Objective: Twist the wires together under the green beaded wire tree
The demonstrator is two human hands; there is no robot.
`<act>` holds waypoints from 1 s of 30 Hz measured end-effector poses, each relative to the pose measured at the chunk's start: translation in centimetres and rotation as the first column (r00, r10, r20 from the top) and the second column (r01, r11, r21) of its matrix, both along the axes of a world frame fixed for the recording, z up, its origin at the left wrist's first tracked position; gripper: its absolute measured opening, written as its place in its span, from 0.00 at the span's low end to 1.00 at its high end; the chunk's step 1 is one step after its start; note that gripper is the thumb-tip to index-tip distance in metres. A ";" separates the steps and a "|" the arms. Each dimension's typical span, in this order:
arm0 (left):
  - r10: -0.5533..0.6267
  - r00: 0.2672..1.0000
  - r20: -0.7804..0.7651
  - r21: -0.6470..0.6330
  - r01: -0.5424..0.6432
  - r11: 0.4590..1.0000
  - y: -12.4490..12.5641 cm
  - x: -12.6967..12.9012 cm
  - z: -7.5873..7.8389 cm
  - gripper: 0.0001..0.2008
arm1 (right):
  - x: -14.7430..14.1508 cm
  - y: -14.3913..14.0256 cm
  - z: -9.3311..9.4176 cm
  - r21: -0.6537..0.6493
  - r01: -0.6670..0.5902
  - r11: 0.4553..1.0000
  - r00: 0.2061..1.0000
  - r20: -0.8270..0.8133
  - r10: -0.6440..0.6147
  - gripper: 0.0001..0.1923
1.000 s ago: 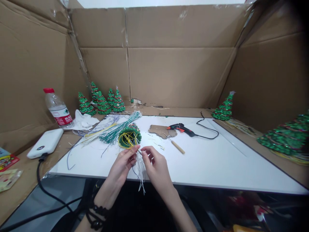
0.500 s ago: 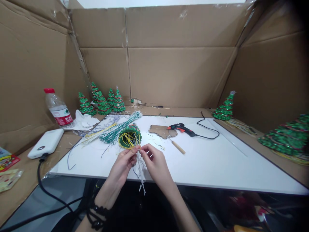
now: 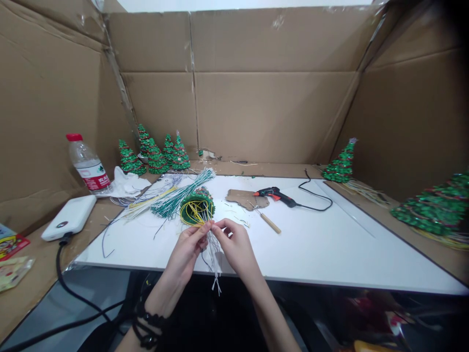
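Observation:
My left hand [image 3: 192,244] is closed on a bundle of thin wires [image 3: 213,259], yellow above the fingers and whitish where the ends hang over the table's front edge. My right hand [image 3: 232,242] pinches the same bundle, fingertips against those of the left. The yellow wires loop out of the hollow base of a small green Christmas tree [image 3: 187,217], which lies on its side with the base toward me. Just behind it is a sheaf of green and white wires [image 3: 179,198]. What sits exactly between the fingertips is hidden.
A black glue gun [image 3: 278,195] rests by a torn cardboard piece [image 3: 238,197], with a wooden-handled awl [image 3: 270,223] in front. Several finished trees [image 3: 157,159] stand back left, others at right. A bottle [image 3: 88,164] and white power bank [image 3: 69,217] are at left.
My right hand's fingers have shifted slightly at the pinch on the wires. My left hand, the wire bundle and the tree stay almost where they were.

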State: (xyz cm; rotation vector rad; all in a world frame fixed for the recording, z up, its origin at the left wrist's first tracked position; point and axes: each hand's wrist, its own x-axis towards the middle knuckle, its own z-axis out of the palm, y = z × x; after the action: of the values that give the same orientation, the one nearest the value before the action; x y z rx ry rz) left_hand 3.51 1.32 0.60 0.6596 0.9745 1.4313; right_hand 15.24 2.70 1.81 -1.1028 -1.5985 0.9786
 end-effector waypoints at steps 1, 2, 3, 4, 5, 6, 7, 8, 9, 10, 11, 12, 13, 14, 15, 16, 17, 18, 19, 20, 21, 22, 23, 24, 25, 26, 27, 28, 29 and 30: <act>0.002 1.000 -0.001 -0.002 -0.002 1.000 0.0 0.0 0.0 0.12 | 0.0 0.0 0.0 -0.005 -0.010 1.000 1.000 0.002 0.010 0.09; 0.001 1.000 0.000 -0.003 -0.001 1.000 0.1 -0.1 -0.1 0.12 | 0.0 0.1 0.0 -0.014 -0.022 1.000 1.000 0.002 0.022 0.10; -0.008 1.000 0.000 0.000 0.008 1.000 0.1 -0.2 -0.1 0.12 | 0.1 0.2 0.0 -0.028 -0.040 0.999 0.999 -0.002 0.040 0.10; -0.024 1.000 0.001 0.005 0.024 1.000 0.2 -0.3 -0.1 0.13 | 0.1 0.4 -0.1 -0.045 -0.065 0.997 0.998 -0.012 0.064 0.10; -0.045 0.999 0.003 0.010 0.045 0.999 0.2 -0.4 -0.1 0.13 | 0.2 0.6 -0.1 -0.064 -0.098 0.993 0.995 -0.028 0.096 0.10; -0.062 0.998 0.004 0.013 0.061 0.998 0.2 -0.5 -0.1 0.13 | 0.3 0.7 -0.1 -0.083 -0.135 0.987 0.990 -0.048 0.131 0.10; -0.071 0.997 0.008 0.014 0.071 0.997 0.2 -0.6 -0.1 0.13 | 0.4 0.9 -0.1 -0.095 -0.171 0.981 0.984 -0.071 0.165 0.10; -0.073 0.997 0.014 0.011 0.073 0.997 0.2 -0.6 -0.1 0.13 | 0.4 0.9 -0.1 -0.097 -0.204 0.974 0.977 -0.092 0.195 0.10; -0.067 0.998 0.022 0.008 0.067 0.998 0.2 -0.6 -0.1 0.12 | 0.5 0.9 -0.1 -0.088 -0.226 0.970 0.971 -0.105 0.216 0.10; -0.057 0.998 0.031 0.004 0.056 0.998 0.1 -0.6 0.0 0.12 | 0.5 0.8 -0.1 -0.069 -0.232 0.970 0.969 -0.107 0.224 0.11; -0.045 0.998 0.039 -0.003 0.045 0.999 0.1 -0.5 0.0 0.12 | 0.6 0.6 0.0 -0.043 -0.223 0.974 0.971 -0.096 0.218 0.11; -0.034 0.998 0.045 -0.013 0.035 0.999 0.0 -0.5 0.1 0.11 | 0.6 0.3 0.0 -0.011 -0.199 0.980 0.978 -0.071 0.198 0.11; -0.025 0.998 0.049 -0.023 0.026 0.999 0.0 -0.4 0.2 0.11 | 0.6 -0.1 0.0 0.022 -0.164 0.986 0.986 -0.034 0.165 0.11; -0.016 0.999 0.051 -0.032 0.017 0.999 -0.1 -0.3 0.3 0.11 | 0.6 -0.4 0.1 0.054 -0.122 0.991 0.992 0.014 0.121 0.10; -0.009 0.999 0.051 -0.038 0.011 0.999 -0.1 -0.3 0.3 0.11 | 0.5 -0.8 0.2 0.089 -0.077 0.993 0.995 0.067 0.071 0.09; -0.004 0.999 0.048 -0.043 0.006 0.999 -0.1 -0.2 0.4 0.11 | 0.5 -1.0 0.2 0.124 -0.038 0.992 0.993 0.116 0.023 0.07; -0.001 0.999 0.044 -0.043 0.003 0.999 -0.1 -0.2 0.4 0.11 | 0.4 -1.3 0.3 0.159 -0.006 0.987 0.987 0.159 -0.019 0.06; -0.001 0.999 0.039 -0.039 0.003 0.999 -0.2 -0.1 0.4 0.11 | 0.4 -1.4 0.4 0.188 0.017 0.982 0.980 0.191 -0.054 0.05; -0.003 0.999 0.034 -0.035 0.004 0.999 -0.2 -0.2 0.4 0.10 | 0.3 -1.5 0.5 0.209 0.033 0.977 0.973 0.215 -0.079 0.05; -0.007 1.000 0.029 -0.032 0.008 0.999 -0.2 -0.2 0.4 0.10 | 0.2 -1.5 0.5 0.222 0.040 0.974 0.969 0.231 -0.092 0.05; -0.012 1.000 0.024 -0.028 0.013 1.000 -0.2 -0.2 0.3 0.10 | 0.2 -1.5 0.6 0.228 0.042 0.973 0.965 0.243 -0.098 0.05; -0.019 1.000 0.021 -0.022 0.019 1.000 -0.2 -0.3 0.3 0.10 | 0.1 -1.4 0.6 0.228 0.040 0.973 0.962 0.255 -0.099 0.05; -0.027 0.999 0.019 -0.019 0.027 0.999 -0.2 -0.3 0.2 0.10 | 0.1 -1.4 0.6 0.226 0.038 0.973 0.959 0.266 -0.099 0.05; -0.035 0.999 0.017 -0.017 0.035 0.999 -0.2 -0.4 0.2 0.11 | 0.1 -1.4 0.7 0.223 0.033 0.974 0.957 0.275 -0.095 0.06; -0.040 0.999 0.017 -0.016 0.040 0.999 -0.2 -0.4 0.2 0.11 | 0.2 -1.3 0.7 0.220 0.026 0.975 0.955 0.284 -0.089 0.06; -0.045 0.999 0.017 -0.019 0.045 0.999 -0.2 -0.5 0.1 0.11 | 0.3 -1.3 0.7 0.217 0.018 0.976 0.953 0.291 -0.082 0.07; -0.049 0.999 0.019 -0.024 0.049 0.998 -0.2 -0.5 0.1 0.11 | 0.4 -1.3 0.8 0.213 0.010 0.977 0.951 0.299 -0.075 0.07; -0.051 0.998 0.023 -0.030 0.051 0.998 -0.1 -0.5 0.1 0.11 | 0.5 -1.3 0.9 0.210 -0.001 0.978 0.949 0.308 -0.065 0.07; -0.051 0.998 0.027 -0.032 0.052 0.998 -0.1 -0.5 0.1 0.11 | 0.7 -1.2 1.0 0.205 -0.011 0.979 0.946 0.319 -0.056 0.08; -0.051 0.998 0.030 -0.032 0.052 0.998 -0.1 -0.5 0.1 0.11 | 0.8 -1.2 1.1 0.201 -0.021 0.979 0.941 0.334 -0.048 0.08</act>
State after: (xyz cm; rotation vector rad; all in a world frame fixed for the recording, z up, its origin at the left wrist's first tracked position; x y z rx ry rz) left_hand 2.97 1.27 0.66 0.6336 0.9497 1.3737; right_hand 16.05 1.51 2.87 -1.1819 -1.9159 0.6210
